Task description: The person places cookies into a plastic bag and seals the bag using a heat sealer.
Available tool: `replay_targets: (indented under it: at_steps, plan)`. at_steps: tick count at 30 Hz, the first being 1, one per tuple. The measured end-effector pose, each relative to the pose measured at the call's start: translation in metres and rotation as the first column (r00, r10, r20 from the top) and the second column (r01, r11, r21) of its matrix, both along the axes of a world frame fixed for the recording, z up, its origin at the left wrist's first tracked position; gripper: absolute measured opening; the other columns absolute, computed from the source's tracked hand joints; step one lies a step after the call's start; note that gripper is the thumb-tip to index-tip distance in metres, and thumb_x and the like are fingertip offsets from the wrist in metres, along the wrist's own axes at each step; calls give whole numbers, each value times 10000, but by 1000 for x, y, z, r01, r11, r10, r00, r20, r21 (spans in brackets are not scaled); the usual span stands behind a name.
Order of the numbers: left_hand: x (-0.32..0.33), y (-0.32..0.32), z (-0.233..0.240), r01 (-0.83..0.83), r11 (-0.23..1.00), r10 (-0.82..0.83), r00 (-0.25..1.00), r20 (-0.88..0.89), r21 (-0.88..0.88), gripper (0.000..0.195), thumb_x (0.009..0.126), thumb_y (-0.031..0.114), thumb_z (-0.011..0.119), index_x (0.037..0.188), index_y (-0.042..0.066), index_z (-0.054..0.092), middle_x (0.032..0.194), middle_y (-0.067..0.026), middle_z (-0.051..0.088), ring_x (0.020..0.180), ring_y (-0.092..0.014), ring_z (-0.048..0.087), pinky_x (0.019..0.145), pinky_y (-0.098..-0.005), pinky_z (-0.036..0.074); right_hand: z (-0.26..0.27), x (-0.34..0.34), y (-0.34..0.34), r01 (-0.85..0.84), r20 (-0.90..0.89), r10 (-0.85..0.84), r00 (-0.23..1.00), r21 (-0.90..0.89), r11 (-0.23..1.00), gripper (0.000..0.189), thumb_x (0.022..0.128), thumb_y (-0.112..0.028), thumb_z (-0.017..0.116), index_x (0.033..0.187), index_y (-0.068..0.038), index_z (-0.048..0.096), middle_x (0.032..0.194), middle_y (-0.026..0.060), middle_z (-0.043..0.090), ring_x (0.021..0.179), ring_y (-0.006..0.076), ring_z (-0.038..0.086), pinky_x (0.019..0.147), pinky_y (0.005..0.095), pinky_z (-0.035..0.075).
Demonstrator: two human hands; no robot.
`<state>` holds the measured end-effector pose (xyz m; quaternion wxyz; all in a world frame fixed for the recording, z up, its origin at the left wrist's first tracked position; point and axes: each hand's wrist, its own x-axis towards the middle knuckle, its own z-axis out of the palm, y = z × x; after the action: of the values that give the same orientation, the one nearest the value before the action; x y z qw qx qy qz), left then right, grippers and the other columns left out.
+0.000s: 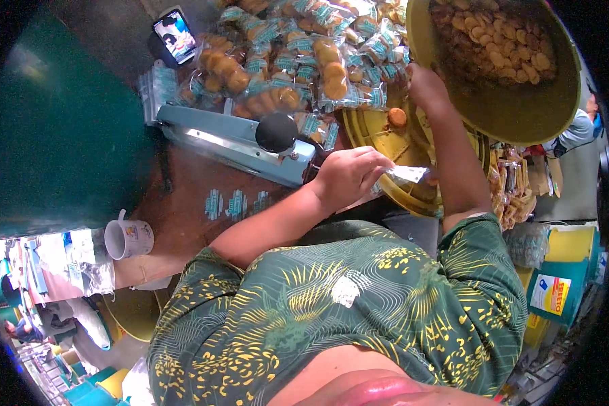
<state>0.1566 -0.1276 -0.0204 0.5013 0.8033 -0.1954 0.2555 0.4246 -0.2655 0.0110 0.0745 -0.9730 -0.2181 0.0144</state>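
My left hand pinches a small clear plastic packet between thumb and fingers, over a round yellow lid. One round biscuit lies on that lid. My right hand is at the near left side of a big yellow tub holding many round biscuits. Its fingers are partly hidden, so whether they grip the tub or anything else is unclear. Beside my left wrist stands a blue hand impulse sealer with a black knob.
Printed clear packets of biscuits are heaped behind the sealer. A lit phone leans at the back left, near flat plastic bags. A white mug stands near the table's left edge. More bagged goods lie at the right.
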Motion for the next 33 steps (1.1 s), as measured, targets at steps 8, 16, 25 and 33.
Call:
replay_targets:
  at_steps: [8,16,25,33]
  plan:
    - [-3,-3,-1,57,997,-59,997,-57,-44,111,844,90,680,949,56,683,874,-144,694,800,-305,688,718,-367,557,-14,-65,-21,-420,21,419,908,77,904,213,840,-176,681,1010,-48,675,965,189,652,902,373,613,804,425,485]
    - [-1,-2,-6,-3,997,2,1000,-13,-78,98,846,89,695,935,48,697,889,-133,710,811,-278,702,714,-345,561,-13,-130,-66,-426,67,421,905,172,888,266,747,-117,739,998,-53,678,947,161,645,901,348,599,795,422,481]
    - [0,-3,-8,-11,997,10,1000,-16,-72,125,879,123,675,956,31,707,891,-151,709,812,-288,701,726,-363,555,-7,-151,-79,-367,80,362,929,72,927,302,761,-49,693,1061,-26,664,937,149,667,883,305,634,771,360,496]
    - [0,-1,-5,7,999,-6,1000,20,-32,186,890,177,679,1000,31,712,874,-168,702,794,-302,693,711,-366,548,-35,-130,-97,16,-273,126,954,464,885,285,870,-34,625,1153,1,614,942,93,670,856,163,634,778,289,498]
